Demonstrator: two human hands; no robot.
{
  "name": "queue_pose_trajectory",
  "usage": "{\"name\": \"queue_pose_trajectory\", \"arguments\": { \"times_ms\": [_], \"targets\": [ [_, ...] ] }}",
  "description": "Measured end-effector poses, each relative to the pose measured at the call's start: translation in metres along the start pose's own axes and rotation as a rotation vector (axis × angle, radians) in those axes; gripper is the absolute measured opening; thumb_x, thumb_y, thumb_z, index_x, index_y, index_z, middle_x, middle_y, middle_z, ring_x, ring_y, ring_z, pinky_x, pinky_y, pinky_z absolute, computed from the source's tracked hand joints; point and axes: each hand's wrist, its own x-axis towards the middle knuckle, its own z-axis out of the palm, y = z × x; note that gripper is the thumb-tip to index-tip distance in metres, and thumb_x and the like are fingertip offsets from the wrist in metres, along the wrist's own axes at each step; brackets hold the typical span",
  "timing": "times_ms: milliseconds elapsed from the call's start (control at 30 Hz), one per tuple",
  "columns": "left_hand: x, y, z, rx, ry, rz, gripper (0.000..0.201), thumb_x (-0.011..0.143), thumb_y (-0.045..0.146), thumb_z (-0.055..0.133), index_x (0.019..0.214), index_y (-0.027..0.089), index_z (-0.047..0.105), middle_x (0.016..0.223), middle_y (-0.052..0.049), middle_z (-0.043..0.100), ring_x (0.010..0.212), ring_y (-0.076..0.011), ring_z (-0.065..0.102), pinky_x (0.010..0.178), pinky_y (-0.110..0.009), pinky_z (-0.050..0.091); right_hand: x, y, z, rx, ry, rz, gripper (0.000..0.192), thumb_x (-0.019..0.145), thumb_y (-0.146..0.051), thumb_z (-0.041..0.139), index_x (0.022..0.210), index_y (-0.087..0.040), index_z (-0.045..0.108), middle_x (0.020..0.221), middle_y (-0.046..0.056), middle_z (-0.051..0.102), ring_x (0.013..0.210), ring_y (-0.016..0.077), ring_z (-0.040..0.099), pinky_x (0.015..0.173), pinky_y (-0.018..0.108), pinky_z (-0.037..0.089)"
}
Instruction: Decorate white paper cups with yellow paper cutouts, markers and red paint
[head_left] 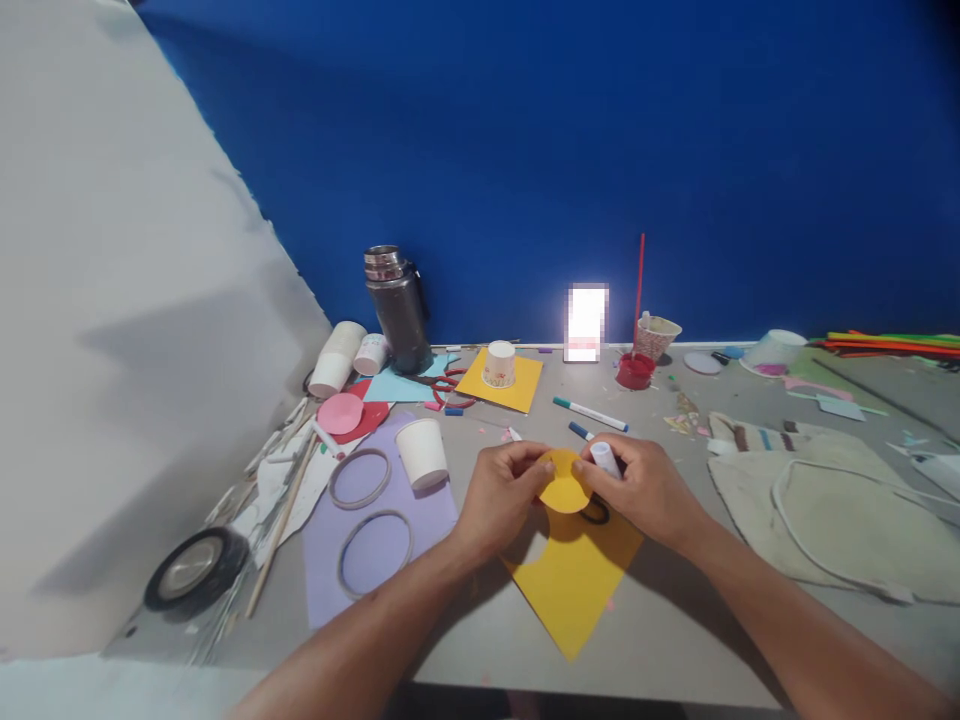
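Observation:
My left hand (504,490) pinches the left edge of a round yellow paper piece (565,490) between thumb and fingers. On the opposite edge, my right hand (643,490) is closed on the same circle. A white cylindrical tube (605,460), perhaps a glue stick, is also tucked in the right hand, its lower part hidden. Below both hands lies a yellow paper sheet (574,590) with a cut-out side. A dark curved loop (597,512) shows beside the circle; its kind is unclear. Just beyond the hands are a blue-capped marker (580,431) and a green-and-white marker (589,413).
Left: a white paper cup (422,453), grey rings (375,553) on purple paper (322,590), a tape roll (196,568). Behind: a dark flask (401,310), red-handled scissors (450,388), a small cup (499,365), a glowing screen (586,322). Right: a cloth (832,510) with a white cable.

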Motion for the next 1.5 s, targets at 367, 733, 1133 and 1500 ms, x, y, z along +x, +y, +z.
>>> {"name": "queue_pose_trajectory", "arguments": {
  "times_ms": [367, 733, 1133, 1500],
  "targets": [
    [0.0, -0.0027, -0.0009, 0.052, 0.013, 0.008, 0.024, 0.075, 0.036, 0.077, 0.079, 0.013, 0.081, 0.074, -0.008, 0.072, 0.065, -0.0164, 0.062, 0.057, -0.025, 0.048, -0.0029, -0.0003, 0.0005, -0.046, -0.008, -0.038, 0.024, 0.086, -0.04, 0.059, 0.069, -0.023, 0.061, 0.066, 0.002, 0.071, 0.061, 0.0187, 0.061, 0.059, 0.029, 0.041],
    [0.0012, -0.0067, -0.0021, 0.154, 0.015, 0.082, 0.025, 0.078, 0.038, 0.074, 0.076, 0.014, 0.081, 0.069, -0.005, 0.068, 0.062, -0.0127, 0.054, 0.055, -0.023, 0.04, -0.0026, -0.0013, 0.0003, -0.07, -0.037, -0.022, 0.026, 0.087, -0.04, 0.061, 0.067, -0.023, 0.056, 0.066, 0.002, 0.068, 0.062, 0.018, 0.058, 0.061, 0.03, 0.037],
    [-0.0001, -0.0039, -0.0013, 0.198, -0.028, 0.1, 0.022, 0.077, 0.036, 0.073, 0.074, 0.016, 0.082, 0.07, -0.005, 0.072, 0.065, -0.0144, 0.056, 0.059, -0.025, 0.043, -0.0022, -0.0015, -0.0026, 0.069, -0.092, -0.027, 0.018, 0.084, -0.036, 0.063, 0.074, -0.022, 0.069, 0.07, 0.001, 0.071, 0.065, 0.0175, 0.061, 0.062, 0.029, 0.04],
    [-0.0005, -0.0013, -0.0003, 0.187, -0.046, 0.077, 0.025, 0.076, 0.037, 0.075, 0.086, 0.015, 0.082, 0.08, -0.007, 0.076, 0.07, -0.0165, 0.063, 0.063, -0.026, 0.048, -0.0024, 0.0004, 0.002, 0.071, -0.054, -0.029, 0.02, 0.084, -0.034, 0.063, 0.069, -0.021, 0.064, 0.063, 0.001, 0.068, 0.058, 0.0157, 0.056, 0.057, 0.028, 0.036]
  ]
}}
